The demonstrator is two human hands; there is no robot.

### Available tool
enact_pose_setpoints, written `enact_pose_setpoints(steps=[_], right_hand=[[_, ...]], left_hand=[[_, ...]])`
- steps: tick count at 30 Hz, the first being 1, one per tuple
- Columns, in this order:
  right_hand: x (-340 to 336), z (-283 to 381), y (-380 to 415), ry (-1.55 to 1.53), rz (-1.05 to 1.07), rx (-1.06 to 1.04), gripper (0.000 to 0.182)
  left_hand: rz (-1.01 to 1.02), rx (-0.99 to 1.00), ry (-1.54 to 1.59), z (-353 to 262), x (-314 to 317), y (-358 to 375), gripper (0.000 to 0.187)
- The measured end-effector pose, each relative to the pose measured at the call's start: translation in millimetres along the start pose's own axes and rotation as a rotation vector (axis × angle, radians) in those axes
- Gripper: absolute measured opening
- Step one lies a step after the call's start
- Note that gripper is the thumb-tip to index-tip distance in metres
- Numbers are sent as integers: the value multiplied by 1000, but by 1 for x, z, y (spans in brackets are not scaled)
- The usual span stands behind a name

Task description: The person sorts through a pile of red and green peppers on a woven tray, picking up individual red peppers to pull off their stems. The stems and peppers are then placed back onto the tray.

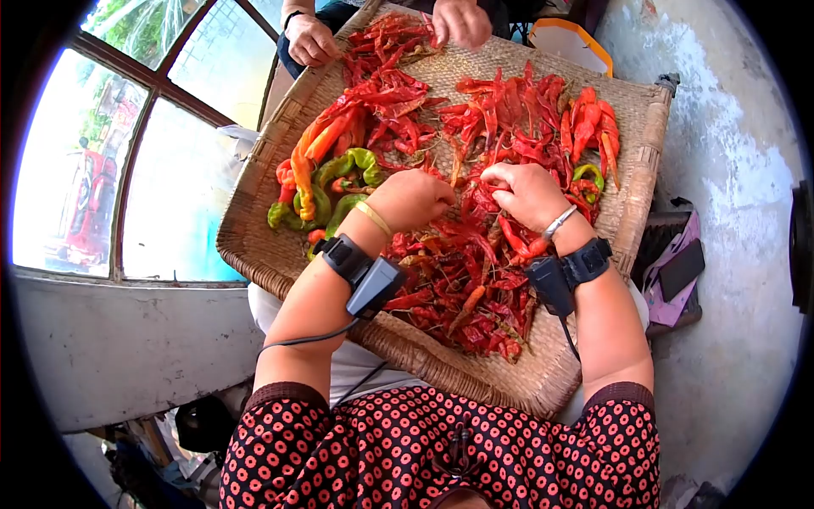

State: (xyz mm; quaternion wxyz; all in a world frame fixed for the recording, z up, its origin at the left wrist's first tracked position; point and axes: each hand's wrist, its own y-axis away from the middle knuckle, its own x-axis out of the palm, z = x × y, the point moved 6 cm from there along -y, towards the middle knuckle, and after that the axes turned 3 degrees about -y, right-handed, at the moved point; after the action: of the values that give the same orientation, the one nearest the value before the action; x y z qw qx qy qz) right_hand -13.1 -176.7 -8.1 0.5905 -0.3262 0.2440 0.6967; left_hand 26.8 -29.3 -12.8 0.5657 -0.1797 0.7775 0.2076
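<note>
A wide woven bamboo tray [623, 216] lies across my lap, bearing heaps of wrinkled red chili peppers [462, 314]. My left hand [413, 201] is over the middle of the heap, fingers curled inward and closed; whatever they hold is hidden. Just to its right, my right hand [527, 195] bends its thumb and fingers around a dried red chili pepper [480, 200]. Fresher green peppers [335, 182] and an orange pepper [303, 165] lie left of my left hand. Plump red peppers [593, 127] are grouped beyond my right hand, near a curled green pepper [588, 181].
Across the tray, another person's hands [460, 23] reach over its far edge. A window [182, 187] is at the left, a stained wall [721, 170] at the right. A dark phone-like object [682, 271] rests on a purple item low on the right. Cables hang from my wrist devices [376, 287].
</note>
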Motion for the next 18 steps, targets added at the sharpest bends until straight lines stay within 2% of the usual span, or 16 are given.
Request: enact_pose_setpoints(steps=[1,3,5,6,8,11,13,15,17,18], right_hand=[[1,0,0,1,1,-1,25],[-2,-1,-1,-290,-75,-26,22],[-3,2,-1,-325,-95,-100,22],[-2,5,0,-326,-72,-129,21],[-1,12,3,-354,-2,-131,19],[-2,21,6,-434,7,-168,18],[-1,19,5,-478,-21,-162,17],[-8,18,4,-466,-109,-135,16],[-9,18,3,-402,-138,-156,17],[-5,17,3,-483,-126,-155,17]], left_hand=[[-13,-25,51,1,-4,1,15],[-46,-35,127,0,-9,2,19],[-353,-33,244,-6,-29,3,25],[-353,-33,244,-13,-33,3,25],[-254,-88,547,-19,-34,1,26],[-230,-72,721,-15,-21,-2,24],[-240,-53,695,-11,-23,-1,24],[-183,-106,911,-8,-19,1,23],[-157,-132,886,-7,-14,-1,18],[-268,34,661,-13,-21,-2,16]])
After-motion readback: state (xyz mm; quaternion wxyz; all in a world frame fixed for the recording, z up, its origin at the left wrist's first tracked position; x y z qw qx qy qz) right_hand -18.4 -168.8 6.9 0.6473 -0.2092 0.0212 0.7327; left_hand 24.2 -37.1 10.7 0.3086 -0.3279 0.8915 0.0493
